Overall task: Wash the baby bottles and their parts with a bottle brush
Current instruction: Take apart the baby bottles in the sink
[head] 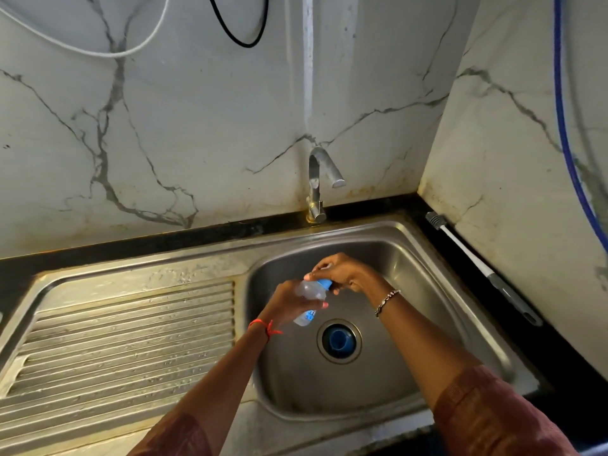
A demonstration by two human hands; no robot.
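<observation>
A clear plastic baby bottle [308, 299] with a blue collar [325, 284] at its top is held tilted over the bowl of the stainless steel sink [441, 287], above and just left of the drain [339, 340], which has a blue stopper in it. The left hand [289, 299] is wrapped around the body of the bottle, fingers closed on it. The right hand [342, 271] grips the blue collar end from above, fingers curled around it. A red thread [263, 325] circles the left wrist and a metal bracelet [386, 301] the right one.

Left of the sink bowl lies the ribbed draining board [131, 330], beaded with water drops. Behind the bowl stands a steel tap [320, 179], its spout turned to the right; no water runs from it. To the right of the bowl, on the black counter [559, 350] against the marble-patterned wall [197, 126], lies a bottle brush [483, 266] with a grey bristled head, white shaft and grey handle, well apart from both hands.
</observation>
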